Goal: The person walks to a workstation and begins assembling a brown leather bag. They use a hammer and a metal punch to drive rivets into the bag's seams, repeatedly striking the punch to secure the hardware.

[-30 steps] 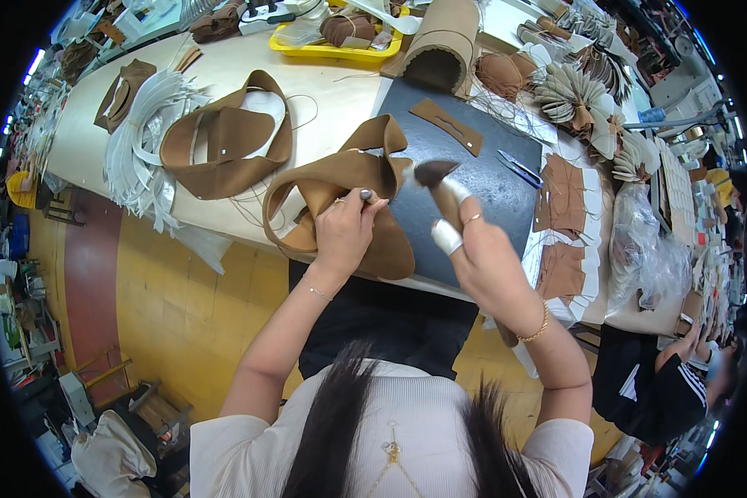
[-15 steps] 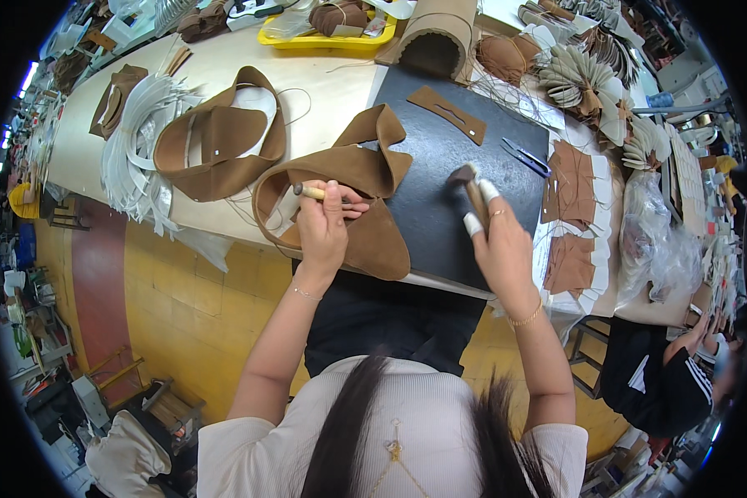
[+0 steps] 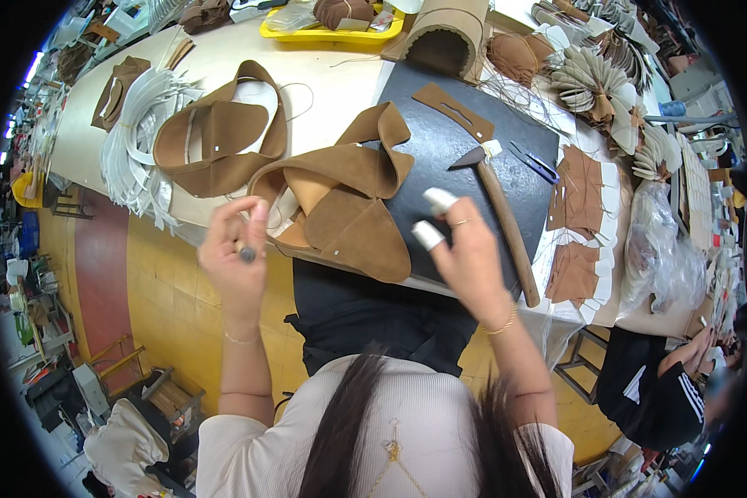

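Off the table's front edge, my left hand (image 3: 239, 241) is closed around a short wooden-handled tool (image 3: 246, 254); only its dark round end shows clearly, and its working end is hidden. My right hand (image 3: 466, 257), with white covers on two fingertips, is over the near part of the black mat (image 3: 436, 178), fingers apart and nothing in them. Right of it lies a hammer (image 3: 504, 220) with a wooden handle. Between my hands, a folded brown leather piece (image 3: 365, 236) rests partly on the mat, its flap at the front edge.
A second brown leather piece (image 3: 216, 145) lies left, beside a bundle of white strips (image 3: 137, 149). A slotted brown strip (image 3: 455, 112) and blue-handled tweezers (image 3: 535, 163) are on the right, near stacked brown patches (image 3: 577, 187). A yellow tray (image 3: 332, 35) stands at the back.
My right hand has let go of the hammer and moved left; the hammer now lies on the mat. My left hand, with the wooden-handled tool, has drawn back left from the leather piece.
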Motion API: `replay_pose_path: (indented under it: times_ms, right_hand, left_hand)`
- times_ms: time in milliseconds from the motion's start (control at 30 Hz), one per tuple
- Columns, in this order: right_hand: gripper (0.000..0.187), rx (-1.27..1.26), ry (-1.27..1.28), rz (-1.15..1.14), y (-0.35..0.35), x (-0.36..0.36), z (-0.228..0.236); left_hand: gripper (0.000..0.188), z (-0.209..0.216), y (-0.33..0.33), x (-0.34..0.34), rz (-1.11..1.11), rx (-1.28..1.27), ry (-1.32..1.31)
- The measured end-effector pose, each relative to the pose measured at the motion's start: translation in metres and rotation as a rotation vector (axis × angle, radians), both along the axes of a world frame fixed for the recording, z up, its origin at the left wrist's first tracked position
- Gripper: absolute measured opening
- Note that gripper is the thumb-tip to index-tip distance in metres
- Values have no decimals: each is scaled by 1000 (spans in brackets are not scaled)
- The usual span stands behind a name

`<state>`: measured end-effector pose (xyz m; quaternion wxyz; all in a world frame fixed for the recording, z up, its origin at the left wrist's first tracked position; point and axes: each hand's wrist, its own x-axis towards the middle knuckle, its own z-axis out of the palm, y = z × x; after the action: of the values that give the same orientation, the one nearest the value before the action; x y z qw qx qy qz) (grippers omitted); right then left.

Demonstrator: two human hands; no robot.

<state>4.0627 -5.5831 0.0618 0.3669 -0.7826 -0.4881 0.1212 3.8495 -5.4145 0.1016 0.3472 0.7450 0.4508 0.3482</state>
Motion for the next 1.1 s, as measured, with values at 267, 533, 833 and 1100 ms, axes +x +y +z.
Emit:
replay_pose_path:
  times_ms: [267,533,833,1100]
  right_hand:
    - [32,119,61,-27,41,-61,-23]
    - [40,487,109,282,61,-109,1]
    - [38,164,360,411,34,-94,-5]
    - [19,50,420,200,-7,-40,8]
  left_hand:
    - [31,-22,49,-17,-230,258,344]
    - [41,7,79,-33,33,545,419]
    - [25,150,95,-76,258,1502,346]
    - [19,145,107,-76,31,949,-727]
